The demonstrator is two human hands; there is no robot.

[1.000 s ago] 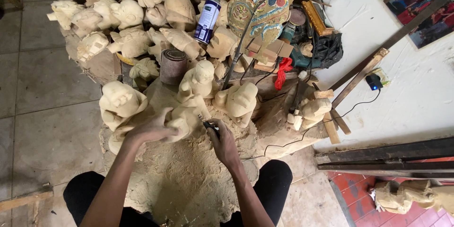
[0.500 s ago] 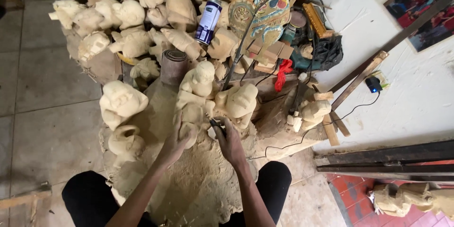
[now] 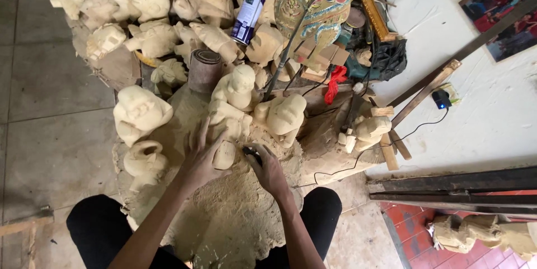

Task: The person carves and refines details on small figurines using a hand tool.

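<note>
My left hand [image 3: 199,154] rests with fingers spread on a small pale wooden carving [image 3: 225,154] lying on a sawdust-covered mound [image 3: 224,218]. My right hand [image 3: 267,168] is closed around a small dark tool [image 3: 251,154] whose tip is next to that carving. Just beyond stand a carved seated figure [image 3: 238,87] and a round carved head [image 3: 285,115]. My black-trousered knees frame the mound.
Several pale carved figures [image 3: 140,113] are piled at the back and left, with a blue-and-white spray can [image 3: 248,14], a roll of sandpaper [image 3: 204,70] and a painted flat puppet [image 3: 313,6]. Planks [image 3: 447,182] and a cable lie on the right.
My left hand has moved right, from the left-hand carvings onto the small carving near my right hand. The right hand with the tool has stayed about where it was.
</note>
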